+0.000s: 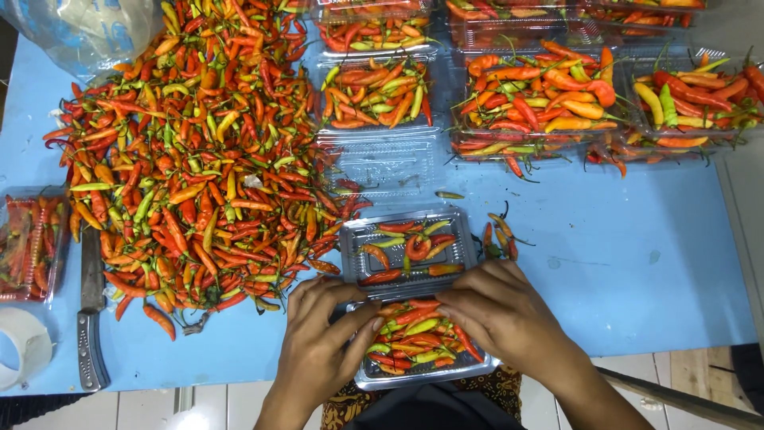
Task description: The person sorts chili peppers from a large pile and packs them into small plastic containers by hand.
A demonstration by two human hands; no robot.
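A clear plastic clamshell box (422, 374) lies open at the table's near edge. Its near half is full of red, orange and green chilies (414, 334); the far half (356, 239) holds only a few. My left hand (326, 338) rests on the left edge of the filled half with the thumb on the chilies. My right hand (497, 310) presses on its right side, fingers curled over the hinge area. A big loose pile of chilies (199, 151) spreads across the left of the blue table (637, 271).
Filled clear boxes of chilies (541, 95) stand at the back, with an empty open one (386, 163) in the middle. A knife (90, 318) and a tape roll (20, 346) lie at the left edge beside another chili box (28, 247). A plastic bag (87, 28) is top left.
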